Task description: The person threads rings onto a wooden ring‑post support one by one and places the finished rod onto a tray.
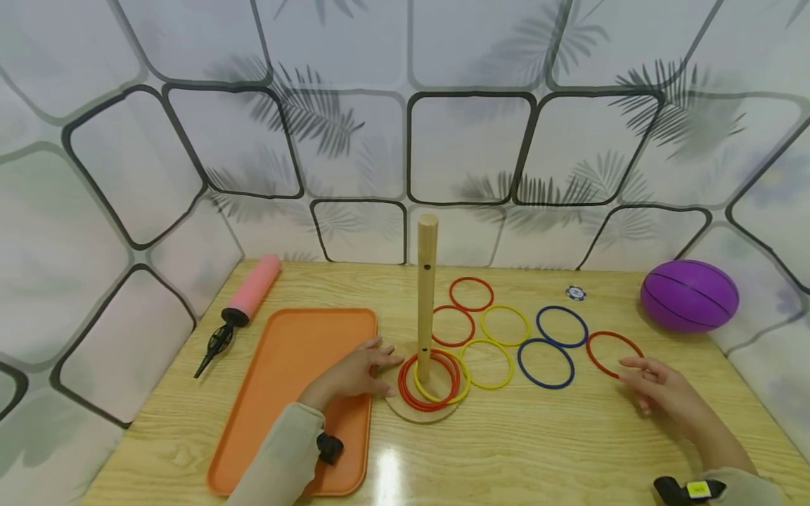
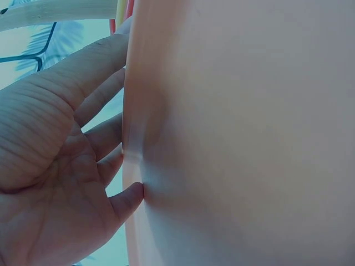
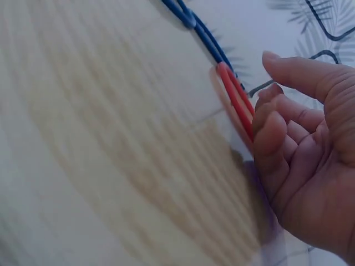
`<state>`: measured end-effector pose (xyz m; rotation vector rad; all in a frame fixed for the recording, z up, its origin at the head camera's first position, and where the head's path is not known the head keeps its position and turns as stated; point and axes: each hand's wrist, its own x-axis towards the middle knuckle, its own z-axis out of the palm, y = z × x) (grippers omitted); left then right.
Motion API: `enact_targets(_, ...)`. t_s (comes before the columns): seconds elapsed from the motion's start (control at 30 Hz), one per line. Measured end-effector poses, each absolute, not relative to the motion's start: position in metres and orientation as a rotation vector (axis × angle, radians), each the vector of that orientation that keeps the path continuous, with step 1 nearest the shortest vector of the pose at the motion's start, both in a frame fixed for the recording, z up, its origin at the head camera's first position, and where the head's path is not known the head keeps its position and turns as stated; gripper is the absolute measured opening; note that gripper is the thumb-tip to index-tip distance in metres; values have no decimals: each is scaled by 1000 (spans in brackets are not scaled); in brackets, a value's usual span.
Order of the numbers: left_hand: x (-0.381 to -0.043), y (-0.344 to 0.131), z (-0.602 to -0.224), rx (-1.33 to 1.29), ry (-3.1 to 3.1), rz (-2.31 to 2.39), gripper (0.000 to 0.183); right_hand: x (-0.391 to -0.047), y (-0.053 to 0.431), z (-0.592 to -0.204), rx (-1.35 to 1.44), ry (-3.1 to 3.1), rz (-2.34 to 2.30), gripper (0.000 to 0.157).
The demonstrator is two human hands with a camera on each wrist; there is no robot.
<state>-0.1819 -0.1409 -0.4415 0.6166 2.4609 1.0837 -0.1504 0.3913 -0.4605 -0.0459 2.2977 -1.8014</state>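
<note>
A wooden peg [image 1: 427,295] stands upright on a round wooden base [image 1: 422,417]. Around its foot lie red rings [image 1: 401,388] and a yellow ring [image 1: 467,374]. My left hand [image 1: 351,374] reaches over the right edge of an orange tray [image 1: 297,400], fingers spread and bare, fingertips close to the base. In the left wrist view its little finger is right at the tray's rim [image 2: 133,166]. My right hand [image 1: 667,393] is at the near side of a red ring [image 1: 612,333] lying at the right. The right wrist view shows the thumb apart from loosely bent fingers, with the red ring [image 3: 236,100] behind them.
Loose red [image 1: 471,278], yellow [image 1: 506,306] and blue rings [image 1: 562,307] lie right of the peg. A purple ball [image 1: 690,295] and a small poker chip [image 1: 576,292] sit at the back right. A pink hand pump [image 1: 254,287] lies left of the tray. A patterned wall backs the table.
</note>
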Motion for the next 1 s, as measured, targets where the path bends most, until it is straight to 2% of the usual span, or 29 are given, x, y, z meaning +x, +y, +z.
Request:
enact_targets(0.4, -182, -142, -443, 624, 2464, 1082, 61, -152, 383, -466, 119, 2545, -1543, 20)
enact_targets(0.57, -183, -142, -443, 634, 2472, 1074, 61, -154, 378, -468, 213, 2577, -1480, 6)
enact_targets(0.7, -183, -143, -442, 655, 2472, 1086, 61, -155, 377, -467, 267, 2614, -1386, 24)
enact_targets(0.77, -183, -142, -441, 651, 2468, 1093, 61, -155, 376, -467, 276, 2617, -1368, 29)
enact_targets(1.0, -183, -142, -442, 633, 2468, 1080, 60, -152, 375, -466, 330, 2614, -1397, 8)
